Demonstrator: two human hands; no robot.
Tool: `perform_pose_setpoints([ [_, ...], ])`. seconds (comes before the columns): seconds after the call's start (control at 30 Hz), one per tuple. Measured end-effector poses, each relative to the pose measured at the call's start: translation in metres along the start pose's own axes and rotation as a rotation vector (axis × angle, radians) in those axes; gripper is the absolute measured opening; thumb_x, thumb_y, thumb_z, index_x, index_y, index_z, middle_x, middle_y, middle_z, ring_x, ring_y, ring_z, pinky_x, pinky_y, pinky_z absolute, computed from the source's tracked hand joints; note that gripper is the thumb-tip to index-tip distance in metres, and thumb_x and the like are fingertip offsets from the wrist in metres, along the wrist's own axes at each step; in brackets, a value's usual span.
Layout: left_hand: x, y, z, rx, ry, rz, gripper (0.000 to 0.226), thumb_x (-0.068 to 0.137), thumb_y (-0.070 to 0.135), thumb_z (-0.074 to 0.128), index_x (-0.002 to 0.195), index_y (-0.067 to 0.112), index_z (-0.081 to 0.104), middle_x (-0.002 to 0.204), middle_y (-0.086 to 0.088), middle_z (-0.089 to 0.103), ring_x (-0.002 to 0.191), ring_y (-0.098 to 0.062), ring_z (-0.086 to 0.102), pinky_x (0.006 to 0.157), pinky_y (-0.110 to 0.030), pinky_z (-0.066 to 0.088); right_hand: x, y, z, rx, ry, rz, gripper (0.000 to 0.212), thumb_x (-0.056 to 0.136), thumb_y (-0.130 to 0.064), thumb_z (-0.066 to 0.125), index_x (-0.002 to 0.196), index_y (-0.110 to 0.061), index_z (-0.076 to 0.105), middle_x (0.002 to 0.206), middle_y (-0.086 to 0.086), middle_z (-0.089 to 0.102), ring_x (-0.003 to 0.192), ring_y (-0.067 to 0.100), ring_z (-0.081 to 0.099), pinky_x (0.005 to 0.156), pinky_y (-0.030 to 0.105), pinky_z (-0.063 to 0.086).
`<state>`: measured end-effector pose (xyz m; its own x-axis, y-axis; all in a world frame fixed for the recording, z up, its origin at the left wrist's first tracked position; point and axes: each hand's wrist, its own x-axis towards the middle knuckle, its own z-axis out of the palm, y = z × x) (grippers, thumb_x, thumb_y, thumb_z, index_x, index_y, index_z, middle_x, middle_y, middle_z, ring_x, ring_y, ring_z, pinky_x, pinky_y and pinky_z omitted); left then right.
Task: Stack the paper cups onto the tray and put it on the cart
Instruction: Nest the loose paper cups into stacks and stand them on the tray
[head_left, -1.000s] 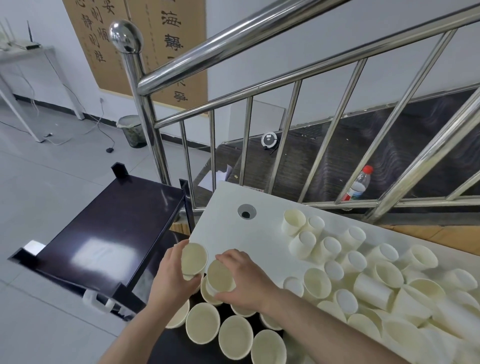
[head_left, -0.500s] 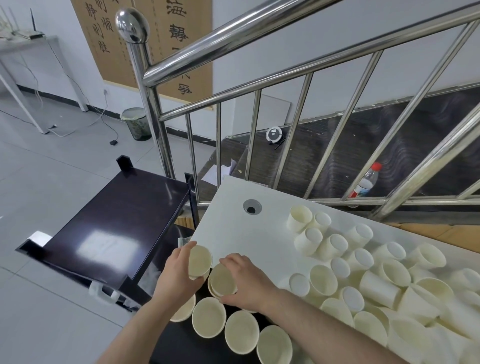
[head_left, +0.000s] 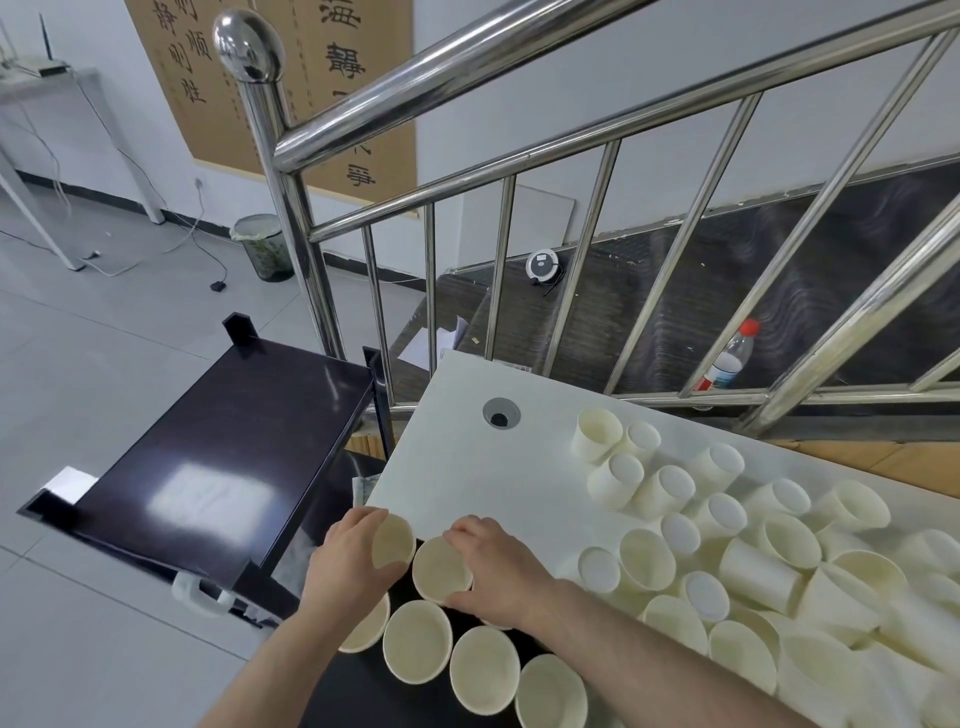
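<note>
My left hand (head_left: 345, 564) grips an upright cream paper cup (head_left: 393, 540) at the near left corner of the white table (head_left: 467, 467). My right hand (head_left: 496, 566) grips a second cup (head_left: 441, 569) right beside it. Both cups stand in the upper row over a dark tray (head_left: 358, 680), where several more cups stand upright, such as one cup on the tray (head_left: 418, 648). Many loose cups (head_left: 727, 545) lie scattered over the table's right half. The dark cart (head_left: 218, 457) stands to the left of the table.
A steel stair railing (head_left: 291, 218) rises behind the cart and table. A plastic bottle (head_left: 730, 358) stands on the dark stairs beyond the bars. A cable hole (head_left: 501, 413) sits in the tabletop. A bin (head_left: 262, 247) stands on the tiled floor at the back left.
Both hands have lowered their cups toward the tray's upper row. The view has shifted slightly, with the cups now lower against the table's corner.
</note>
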<state>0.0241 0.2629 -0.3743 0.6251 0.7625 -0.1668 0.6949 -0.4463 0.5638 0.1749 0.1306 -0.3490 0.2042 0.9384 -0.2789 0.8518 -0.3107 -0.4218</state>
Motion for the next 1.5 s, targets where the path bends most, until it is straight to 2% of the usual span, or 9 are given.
perform_pose_setpoints([
  [0.2, 0.003, 0.002, -0.001, 0.028, -0.007, 0.012, 0.067, 0.074, 0.041, 0.072, 0.134, 0.027, 0.048, 0.136, 0.016, 0.044, 0.123, -0.013, 0.044, 0.092, -0.033, 0.043, 0.0, 0.002, 0.004, 0.027, 0.005, -0.004, 0.066, 0.084, -0.034, 0.068, 0.141, -0.013, 0.042, 0.141, -0.002, 0.039, 0.129, 0.018, 0.036, 0.102, 0.034, 0.042],
  [0.33, 0.006, 0.019, -0.001, -0.001, 0.04, 0.049, 0.056, 0.081, 0.04, 0.067, 0.132, 0.026, 0.05, 0.137, 0.013, 0.045, 0.126, -0.015, 0.041, 0.098, -0.04, 0.042, -0.003, 0.01, -0.002, 0.076, 0.043, 0.038, 0.069, 0.085, -0.032, 0.065, 0.146, -0.018, 0.037, 0.145, -0.005, 0.035, 0.134, 0.015, 0.032, 0.106, 0.031, 0.037],
  [0.43, 0.011, 0.039, 0.0, -0.031, 0.065, 0.114, 0.049, 0.084, 0.035, 0.066, 0.13, 0.025, 0.053, 0.135, 0.011, 0.047, 0.126, -0.015, 0.041, 0.1, -0.037, 0.04, -0.007, 0.025, -0.015, 0.084, 0.113, 0.08, 0.063, 0.089, -0.033, 0.061, 0.146, -0.018, 0.038, 0.146, -0.006, 0.035, 0.135, 0.014, 0.031, 0.106, 0.03, 0.037],
  [0.77, 0.031, 0.091, 0.016, -0.08, -0.016, 0.32, 0.044, 0.086, 0.031, 0.064, 0.128, 0.023, 0.055, 0.128, 0.01, 0.05, 0.12, -0.014, 0.047, 0.098, -0.027, 0.039, -0.022, 0.106, -0.06, 0.026, 0.312, 0.383, 0.047, 0.094, -0.033, 0.056, 0.138, -0.018, 0.048, 0.138, -0.006, 0.043, 0.129, 0.015, 0.039, 0.096, 0.029, 0.042],
  [0.9, 0.037, 0.102, 0.028, -0.071, -0.062, 0.352, 0.044, 0.085, 0.033, 0.064, 0.128, 0.024, 0.055, 0.127, 0.01, 0.049, 0.118, -0.014, 0.047, 0.097, -0.027, 0.04, -0.014, 0.134, -0.075, -0.04, 0.292, 0.517, 0.041, 0.096, -0.032, 0.052, 0.136, -0.021, 0.049, 0.137, -0.005, 0.044, 0.127, 0.018, 0.041, 0.091, 0.032, 0.046],
  [1.07, 0.041, 0.112, 0.038, -0.078, -0.072, 0.386, 0.044, 0.084, 0.034, 0.064, 0.126, 0.024, 0.056, 0.126, 0.01, 0.051, 0.116, -0.015, 0.049, 0.095, -0.028, 0.042, 0.007, 0.157, -0.084, -0.114, 0.245, 0.628, 0.029, 0.097, -0.029, 0.05, 0.124, -0.019, 0.051, 0.125, 0.001, 0.05, 0.115, 0.024, 0.05, 0.08, 0.035, 0.048],
  [1.23, 0.042, 0.111, 0.041, -0.088, -0.118, 0.372, 0.05, 0.08, 0.044, 0.052, 0.127, 0.028, 0.053, 0.126, 0.015, 0.047, 0.116, -0.01, 0.046, 0.095, -0.025, 0.041, 0.029, 0.171, -0.083, -0.172, 0.223, 0.634, 0.021, 0.098, -0.024, 0.048, 0.117, -0.017, 0.051, 0.12, 0.002, 0.052, 0.109, 0.024, 0.053, 0.072, 0.032, 0.042],
  [1.37, 0.044, 0.107, 0.041, -0.087, -0.111, 0.361, 0.045, 0.086, 0.037, 0.059, 0.129, 0.029, 0.052, 0.128, 0.015, 0.046, 0.118, -0.008, 0.044, 0.097, -0.023, 0.039, 0.037, 0.182, -0.08, -0.198, 0.202, 0.646, 0.022, 0.099, -0.021, 0.045, 0.118, -0.018, 0.055, 0.121, 0.001, 0.052, 0.11, 0.023, 0.053, 0.071, 0.029, 0.038],
  [1.5, 0.045, 0.107, 0.04, -0.086, -0.097, 0.342, 0.044, 0.087, 0.035, 0.061, 0.129, 0.028, 0.052, 0.128, 0.014, 0.047, 0.12, -0.009, 0.044, 0.097, -0.022, 0.038, 0.038, 0.187, -0.08, -0.222, 0.195, 0.621, 0.024, 0.097, -0.014, 0.04, 0.106, -0.016, 0.062, 0.117, 0.001, 0.052, 0.105, 0.023, 0.053, 0.069, 0.03, 0.034],
])
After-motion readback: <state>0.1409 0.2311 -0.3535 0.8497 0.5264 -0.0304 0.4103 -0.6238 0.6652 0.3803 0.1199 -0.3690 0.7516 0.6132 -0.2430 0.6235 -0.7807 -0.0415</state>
